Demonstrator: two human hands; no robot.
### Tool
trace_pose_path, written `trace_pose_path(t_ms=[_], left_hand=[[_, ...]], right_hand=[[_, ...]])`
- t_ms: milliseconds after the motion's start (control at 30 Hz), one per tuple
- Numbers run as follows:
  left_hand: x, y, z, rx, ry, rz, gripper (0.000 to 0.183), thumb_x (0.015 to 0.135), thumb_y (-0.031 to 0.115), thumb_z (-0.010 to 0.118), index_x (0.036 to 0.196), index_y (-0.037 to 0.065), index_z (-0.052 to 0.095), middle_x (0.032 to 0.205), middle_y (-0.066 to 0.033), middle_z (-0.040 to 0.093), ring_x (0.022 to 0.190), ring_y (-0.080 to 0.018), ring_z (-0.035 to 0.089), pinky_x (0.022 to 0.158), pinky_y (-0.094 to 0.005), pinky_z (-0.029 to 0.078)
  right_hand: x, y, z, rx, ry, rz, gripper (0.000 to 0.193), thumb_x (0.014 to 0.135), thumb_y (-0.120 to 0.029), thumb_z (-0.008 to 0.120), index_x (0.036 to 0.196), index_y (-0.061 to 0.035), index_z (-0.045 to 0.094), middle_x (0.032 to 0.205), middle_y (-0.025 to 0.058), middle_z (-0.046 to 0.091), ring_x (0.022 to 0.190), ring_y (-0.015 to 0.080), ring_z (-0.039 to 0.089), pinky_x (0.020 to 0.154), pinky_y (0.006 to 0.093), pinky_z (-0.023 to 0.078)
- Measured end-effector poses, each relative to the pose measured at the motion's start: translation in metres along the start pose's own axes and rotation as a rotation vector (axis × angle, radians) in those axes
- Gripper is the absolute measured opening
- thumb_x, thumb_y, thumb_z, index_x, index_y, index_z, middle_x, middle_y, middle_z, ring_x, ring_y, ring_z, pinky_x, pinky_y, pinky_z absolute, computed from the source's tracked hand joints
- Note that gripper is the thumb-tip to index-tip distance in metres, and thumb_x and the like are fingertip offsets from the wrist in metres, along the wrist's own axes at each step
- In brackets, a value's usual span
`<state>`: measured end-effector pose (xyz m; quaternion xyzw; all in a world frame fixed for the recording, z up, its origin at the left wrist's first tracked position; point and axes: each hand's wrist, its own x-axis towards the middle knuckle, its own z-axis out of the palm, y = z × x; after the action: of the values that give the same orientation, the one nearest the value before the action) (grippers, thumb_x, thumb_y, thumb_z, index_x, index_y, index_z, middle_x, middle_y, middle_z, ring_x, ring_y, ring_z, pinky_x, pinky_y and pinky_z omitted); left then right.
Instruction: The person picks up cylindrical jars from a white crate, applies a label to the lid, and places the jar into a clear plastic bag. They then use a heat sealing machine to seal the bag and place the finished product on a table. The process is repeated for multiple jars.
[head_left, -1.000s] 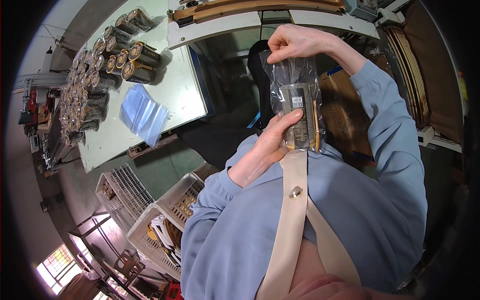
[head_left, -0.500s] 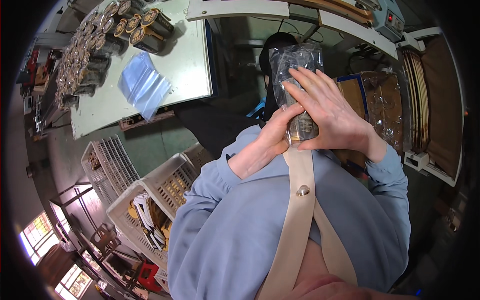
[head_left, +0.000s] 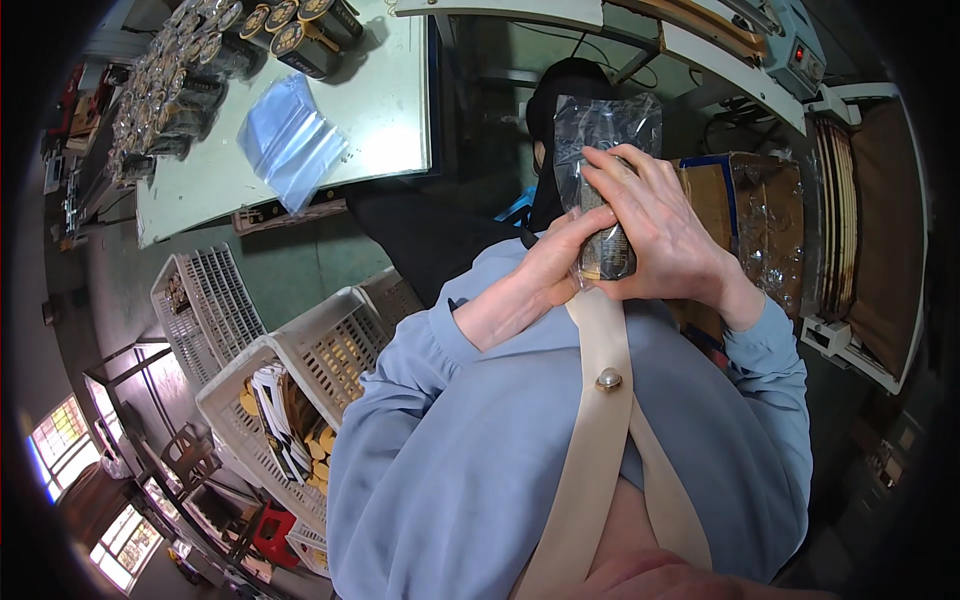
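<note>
A dark canister [head_left: 606, 252] with fine print on its side is held in front of my chest, inside a clear plastic bag [head_left: 622, 118]. The bag's loose, crumpled end stands out beyond the canister's far end. My left hand [head_left: 553, 262] grips the near left side, its thumb laid across the canister. From the right, my right hand [head_left: 664, 222] wraps over it, with bent fingers pressing the film against the far part. The palms hide much of the canister.
A pale table [head_left: 385, 125] at upper left bears a stack of clear bluish bags [head_left: 287, 142], several dark canisters [head_left: 303, 48] with gold lids and many film-wrapped ones [head_left: 170, 95]. White crates [head_left: 335, 335] stand at left. A cardboard box [head_left: 705, 195] and a conveyor machine [head_left: 870, 220] are at right.
My right fingers have curled more over the bagged canister. Both hands still hold it in front of my chest. The surroundings have shifted slightly in view.
</note>
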<state>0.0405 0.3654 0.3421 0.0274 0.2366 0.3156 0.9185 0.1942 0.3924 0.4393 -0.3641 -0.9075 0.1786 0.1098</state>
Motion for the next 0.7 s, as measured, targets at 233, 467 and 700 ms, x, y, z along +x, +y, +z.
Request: trace_pose_path(t_ms=[233, 467, 700], left_hand=[[0.001, 0.001, 0.0, 0.015, 0.025, 0.054, 0.037, 0.1, 0.025, 0.057, 0.131, 0.004, 0.053, 0.118, -0.0113, 0.064, 0.101, -0.0217, 0.069, 0.082, -0.0385, 0.062], [-0.005, 0.004, 0.003, 0.037, -0.12, 0.027, 0.042, 0.096, 0.023, 0.066, 0.13, 0.001, 0.053, 0.118, -0.0123, 0.065, 0.101, -0.024, 0.069, 0.085, -0.0417, 0.06], [-0.011, 0.011, 0.034, 0.16, -0.002, 0.087, 0.042, 0.094, 0.019, 0.068, 0.129, 0.001, 0.051, 0.111, -0.0116, 0.067, 0.095, -0.0217, 0.07, 0.083, -0.04, 0.061]], right_hand=[[-0.006, -0.002, 0.002, -0.008, -0.012, 0.034, 0.106, 0.055, -0.034, 0.091, 0.141, 0.0058, 0.044, 0.15, 0.0224, 0.041, 0.139, 0.0405, 0.037, 0.111, 0.0523, 0.032], [-0.009, 0.065, -0.047, 0.379, 0.266, 0.351, 0.113, 0.067, -0.035, 0.089, 0.155, -0.0001, 0.027, 0.158, 0.019, 0.035, 0.145, 0.0313, 0.035, 0.119, 0.0418, 0.027], [0.026, 0.146, -0.06, 1.053, -0.107, 0.724, 0.064, 0.096, -0.038, 0.066, 0.144, -0.0032, 0.044, 0.126, 0.0097, 0.064, 0.106, 0.0152, 0.066, 0.087, 0.0311, 0.054]])
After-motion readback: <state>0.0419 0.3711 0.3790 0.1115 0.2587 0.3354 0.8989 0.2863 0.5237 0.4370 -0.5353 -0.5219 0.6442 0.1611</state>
